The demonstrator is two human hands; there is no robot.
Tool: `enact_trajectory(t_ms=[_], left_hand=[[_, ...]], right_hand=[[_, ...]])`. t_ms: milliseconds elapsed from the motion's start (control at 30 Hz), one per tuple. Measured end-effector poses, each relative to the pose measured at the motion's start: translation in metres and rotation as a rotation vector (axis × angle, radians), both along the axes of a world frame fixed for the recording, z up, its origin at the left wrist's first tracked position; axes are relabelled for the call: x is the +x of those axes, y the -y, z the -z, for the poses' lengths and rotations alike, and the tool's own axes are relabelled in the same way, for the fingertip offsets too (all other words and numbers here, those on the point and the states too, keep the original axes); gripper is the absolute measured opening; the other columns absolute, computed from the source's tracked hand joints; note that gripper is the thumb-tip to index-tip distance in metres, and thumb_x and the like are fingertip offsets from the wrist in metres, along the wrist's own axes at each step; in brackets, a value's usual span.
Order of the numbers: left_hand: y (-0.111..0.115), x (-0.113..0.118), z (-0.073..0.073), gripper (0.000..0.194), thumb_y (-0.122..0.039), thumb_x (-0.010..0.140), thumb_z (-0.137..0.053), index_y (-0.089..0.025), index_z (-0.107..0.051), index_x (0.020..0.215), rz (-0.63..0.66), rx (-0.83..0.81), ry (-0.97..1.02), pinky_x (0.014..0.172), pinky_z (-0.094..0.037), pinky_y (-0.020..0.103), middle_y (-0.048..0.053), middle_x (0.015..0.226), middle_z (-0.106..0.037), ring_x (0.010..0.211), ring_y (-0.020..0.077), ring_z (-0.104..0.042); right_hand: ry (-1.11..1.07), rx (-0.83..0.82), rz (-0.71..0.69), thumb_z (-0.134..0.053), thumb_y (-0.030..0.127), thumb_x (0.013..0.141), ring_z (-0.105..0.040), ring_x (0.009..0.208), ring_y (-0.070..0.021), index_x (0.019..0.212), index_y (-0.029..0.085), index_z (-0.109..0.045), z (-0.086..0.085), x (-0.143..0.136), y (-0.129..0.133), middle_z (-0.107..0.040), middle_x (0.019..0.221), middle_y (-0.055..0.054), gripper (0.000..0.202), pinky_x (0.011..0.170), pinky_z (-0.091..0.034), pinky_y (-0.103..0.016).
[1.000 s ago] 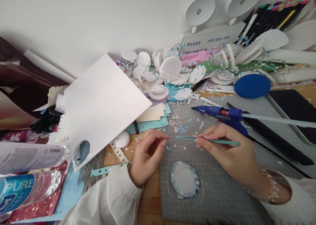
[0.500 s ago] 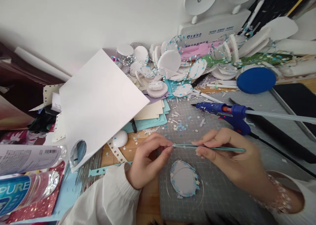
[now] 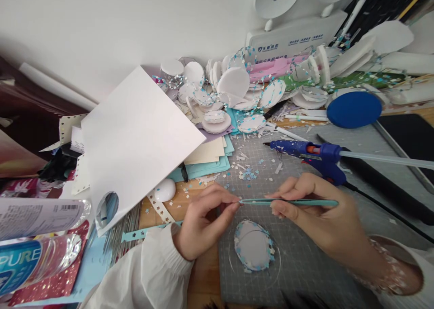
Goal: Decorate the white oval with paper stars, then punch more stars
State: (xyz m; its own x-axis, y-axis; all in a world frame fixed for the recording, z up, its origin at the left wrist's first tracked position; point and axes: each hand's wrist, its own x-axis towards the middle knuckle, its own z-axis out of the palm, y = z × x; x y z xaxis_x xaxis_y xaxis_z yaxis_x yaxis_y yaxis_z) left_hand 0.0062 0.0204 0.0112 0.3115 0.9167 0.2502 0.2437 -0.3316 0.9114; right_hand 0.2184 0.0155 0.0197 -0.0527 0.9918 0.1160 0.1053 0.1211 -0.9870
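Turquoise tweezers (image 3: pixel 305 202) lie level in my right hand (image 3: pixel 315 209), gripped between thumb and fingers. Their tips meet the fingertips of my left hand (image 3: pixel 210 218), whose thumb and index finger are pinched together. A tiny pale piece seems to be at that pinch, too small to name. Below the tweezers, a white oval disc (image 3: pixel 254 248) rimmed with small blue and white flowers rests on the grey cutting mat (image 3: pixel 291 273), a loop of thin clear thread around it. Small loose blue and white paper flowers (image 3: pixel 250 173) lie beyond my hands.
A blue glue gun (image 3: pixel 305 150) with its stick and cord lies right of centre. Behind are piled white foam discs (image 3: pixel 233 83), a blue round lid (image 3: pixel 354 110) and a dark tablet (image 3: pixel 410 137). On the left are a white board (image 3: pixel 142 141) and a plastic bottle (image 3: pixel 50 259).
Very little differs. My left fingertips and the tweezer tips have shifted slightly to the right, still together. The view has also moved a touch.
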Motion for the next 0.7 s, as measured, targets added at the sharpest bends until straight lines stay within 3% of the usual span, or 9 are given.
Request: enact_trajectory(t_ms=[200, 433, 500, 600, 700], left_hand=[[-0.001, 0.000, 0.000, 0.010, -0.013, 0.087, -0.061, -0.013, -0.071, 0.085, 0.006, 0.001, -0.003, 0.062, -0.049, 0.025, 0.008, 0.077, -0.069, 0.070, 0.0150, -0.062], [-0.001, -0.001, -0.001, 0.014, -0.018, 0.088, -0.062, -0.012, -0.075, 0.087, 0.005, -0.080, 0.054, 0.066, -0.049, 0.027, 0.010, 0.080, -0.072, 0.074, 0.0169, -0.063], [-0.001, -0.002, -0.002, 0.018, -0.022, 0.089, -0.062, -0.012, -0.076, 0.091, 0.037, -0.124, 0.096, 0.067, -0.048, 0.027, 0.010, 0.078, -0.071, 0.073, 0.0169, -0.062], [-0.001, -0.004, -0.004, 0.025, -0.030, 0.091, -0.060, -0.013, -0.077, 0.086, 0.112, -0.222, 0.193, 0.065, -0.046, 0.026, 0.007, 0.072, -0.067, 0.068, 0.0154, -0.059], [0.000, -0.006, -0.002, 0.038, -0.039, 0.091, -0.058, -0.013, -0.072, 0.068, 0.140, -0.363, 0.305, 0.060, -0.043, 0.025, 0.004, 0.063, -0.060, 0.062, 0.0131, -0.054]], right_hand=[[0.013, 0.062, -0.019, -0.073, 0.018, 0.078, -0.064, 0.060, -0.0114, 0.072, 0.022, -0.060, 0.003, 0.003, -0.001, -0.064, 0.074, 0.000, 0.015, 0.049, -0.053, -0.019], [0.160, 0.387, 0.080, -0.071, 0.004, 0.076, -0.064, 0.073, -0.0134, 0.078, 0.021, -0.060, 0.001, 0.007, -0.008, -0.063, 0.076, 0.000, 0.020, 0.063, -0.055, -0.025], [0.257, 0.562, 0.007, -0.071, 0.001, 0.075, -0.064, 0.075, -0.0139, 0.085, 0.020, -0.062, -0.007, 0.004, -0.009, -0.066, 0.080, -0.001, 0.023, 0.068, -0.056, -0.028], [0.450, 0.872, -0.256, -0.065, 0.003, 0.081, -0.064, 0.079, -0.0144, 0.093, 0.016, -0.065, -0.021, -0.006, -0.010, -0.071, 0.088, -0.004, 0.018, 0.070, -0.057, -0.029], [0.639, 1.115, -0.393, -0.057, 0.005, 0.086, -0.063, 0.075, -0.0162, 0.075, 0.019, -0.065, -0.028, -0.021, -0.009, -0.072, 0.081, -0.004, 0.019, 0.068, -0.056, -0.031]])
